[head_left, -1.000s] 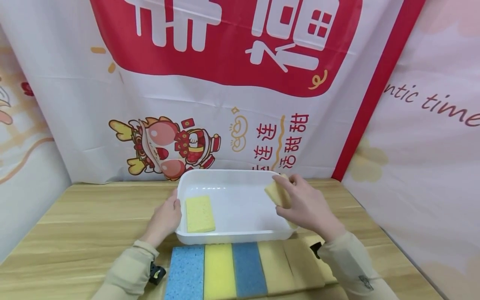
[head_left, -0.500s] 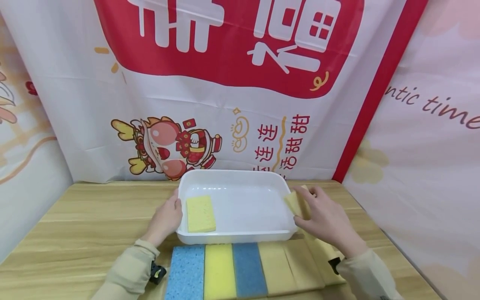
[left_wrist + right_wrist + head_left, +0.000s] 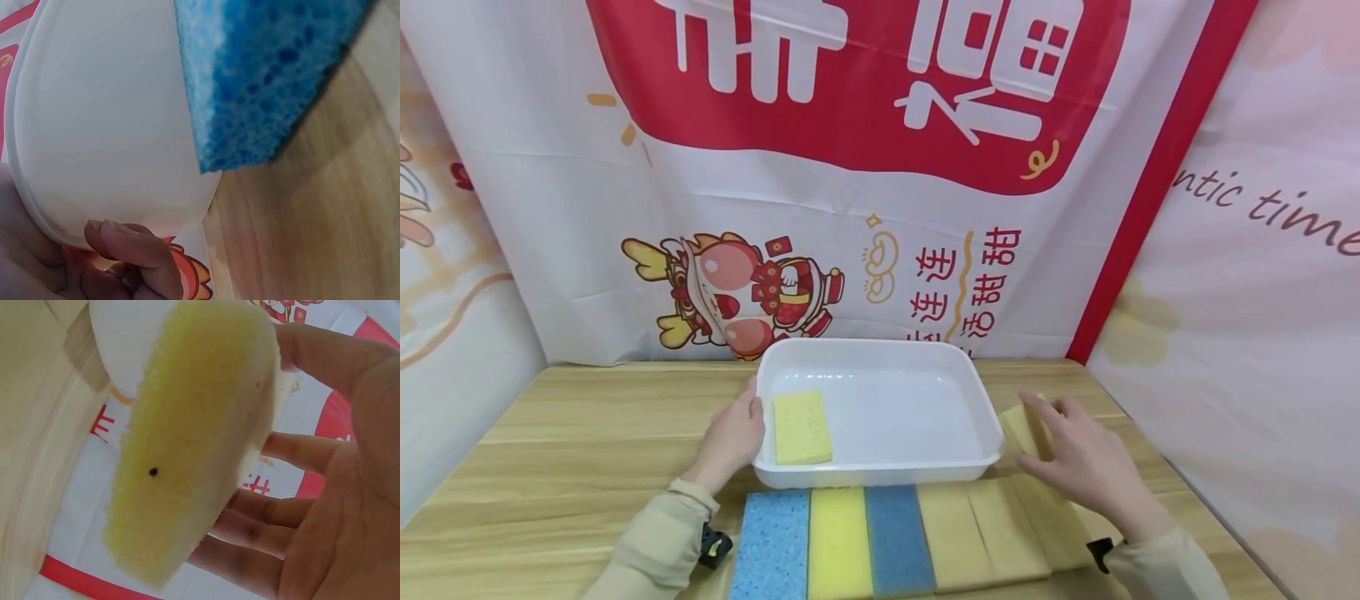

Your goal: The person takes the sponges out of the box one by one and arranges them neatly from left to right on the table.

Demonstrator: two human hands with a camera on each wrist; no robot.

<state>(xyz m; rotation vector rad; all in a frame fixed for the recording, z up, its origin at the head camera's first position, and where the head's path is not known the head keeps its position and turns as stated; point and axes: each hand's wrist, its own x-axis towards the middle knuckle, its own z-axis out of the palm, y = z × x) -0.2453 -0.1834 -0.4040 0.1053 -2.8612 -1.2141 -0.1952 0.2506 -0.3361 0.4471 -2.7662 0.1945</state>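
Note:
A white rectangular plastic tray (image 3: 887, 421) stands on the table near the back cloth. My left hand (image 3: 730, 433) grips its left side; in the left wrist view the fingers (image 3: 140, 250) bend at its rim. Inside the tray's left end lies a pale yellow sponge (image 3: 802, 427). My right hand (image 3: 1086, 458) pinches a yellowish-beige sponge (image 3: 1026, 429) between thumb and fingers, just beyond the tray's right side. In the right wrist view that sponge (image 3: 187, 437) is tilted, with a small black speck on its edge.
In front of the tray runs a row of sponges: speckled blue (image 3: 771, 542), bright yellow (image 3: 840, 542), dark blue (image 3: 900, 537) and several beige ones (image 3: 955, 537). A printed cloth (image 3: 850, 200) hangs behind the wooden table (image 3: 550, 467).
My right hand has moved right and nearer to me with the beige sponge, from over the tray's right end to outside it. My left hand has stayed on the tray.

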